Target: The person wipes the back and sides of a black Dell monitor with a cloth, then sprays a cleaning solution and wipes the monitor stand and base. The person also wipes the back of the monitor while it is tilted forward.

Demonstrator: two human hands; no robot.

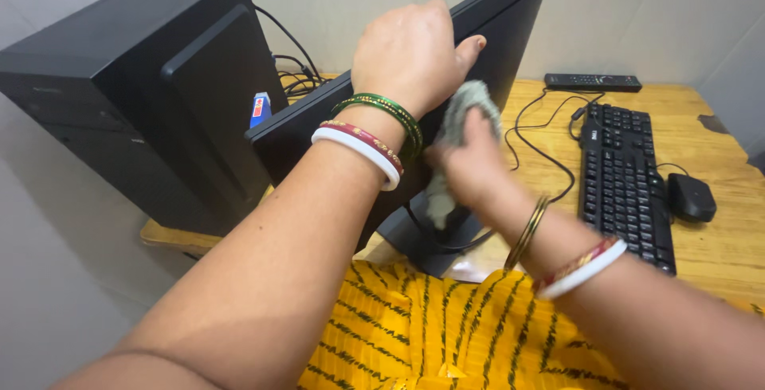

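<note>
My left hand (pixel 410 51) grips the top edge of a black monitor (pixel 510 15) that stands on the wooden desk, seen from behind and tilted. My right hand (pixel 470 163) presses a grey-green cloth (pixel 466 115) against the monitor's back, just below the left hand. Part of the cloth hangs down toward the monitor's stand (pixel 434 254). Bangles sit on both wrists.
A black computer tower (pixel 135 87) stands at the left of the wooden desk (pixel 717 254). A black keyboard (pixel 625 179), a black mouse (pixel 690 197) and a remote (pixel 592 82) lie to the right. Cables run behind the monitor. Yellow patterned fabric (pixel 430 334) is below.
</note>
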